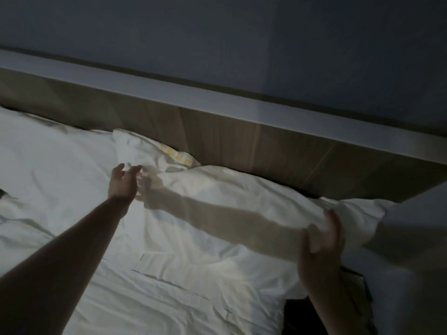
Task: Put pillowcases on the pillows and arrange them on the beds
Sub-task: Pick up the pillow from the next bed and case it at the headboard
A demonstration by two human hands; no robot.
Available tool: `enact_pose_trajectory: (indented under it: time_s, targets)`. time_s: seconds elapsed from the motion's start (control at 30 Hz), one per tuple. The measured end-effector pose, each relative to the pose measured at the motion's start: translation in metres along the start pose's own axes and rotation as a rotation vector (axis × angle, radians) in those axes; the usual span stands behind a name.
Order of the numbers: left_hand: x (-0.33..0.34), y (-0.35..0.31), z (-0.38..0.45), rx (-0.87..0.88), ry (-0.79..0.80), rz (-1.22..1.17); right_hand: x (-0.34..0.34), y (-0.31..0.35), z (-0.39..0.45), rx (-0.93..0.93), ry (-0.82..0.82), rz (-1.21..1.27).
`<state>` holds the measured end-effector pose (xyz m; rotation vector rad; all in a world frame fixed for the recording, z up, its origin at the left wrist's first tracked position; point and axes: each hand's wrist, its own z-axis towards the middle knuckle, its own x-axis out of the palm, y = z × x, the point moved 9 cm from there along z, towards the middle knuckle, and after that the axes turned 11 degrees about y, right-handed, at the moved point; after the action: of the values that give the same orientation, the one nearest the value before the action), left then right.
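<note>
A white cased pillow [217, 209] lies across the head of the bed [48, 165], its long side along the headboard. My left hand [124, 181] reaches out over the pillow's left end with fingers spread and straight, just above the fabric. My right hand [323, 238] grips the pillow's near right edge, fingers curled over the bunched cloth. A yellow-printed label [175, 154] shows at the pillow's far corner by the headboard.
A wooden headboard [266, 146] with a pale ledge [217, 97] runs behind the bed under a grey wall. The white sheet [157, 298] is creased in front. A dark gap [297, 315] opens at the bed's right side.
</note>
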<state>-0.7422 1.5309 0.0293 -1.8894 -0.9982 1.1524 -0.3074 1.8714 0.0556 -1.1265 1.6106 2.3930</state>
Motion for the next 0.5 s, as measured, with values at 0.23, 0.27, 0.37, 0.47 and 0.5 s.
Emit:
enact_pose_trajectory:
  time_s: [0.23, 0.27, 0.37, 0.47, 0.5]
  targets:
    - [0.034, -0.019, 0.027, 0.014, 0.150, -0.122, 0.127, 0.073, 0.055, -0.255, 0.489, -0.488]
    - [0.037, -0.017, 0.025, 0.010, 0.127, -0.092, 0.135, 0.070, 0.057, -0.268, 0.492, -0.577]
    - [0.029, -0.025, 0.016, 0.034, 0.036, 0.056, 0.137, 0.061, 0.058, -0.230, 0.450, -0.688]
    - [0.012, -0.045, 0.015, 0.156, -0.058, 0.165, 0.124, 0.061, 0.065, -0.268, 0.388, -0.563]
    - [0.006, -0.048, 0.016, 0.182, -0.083, 0.166, 0.120, 0.064, 0.067, -0.322, 0.357, -0.489]
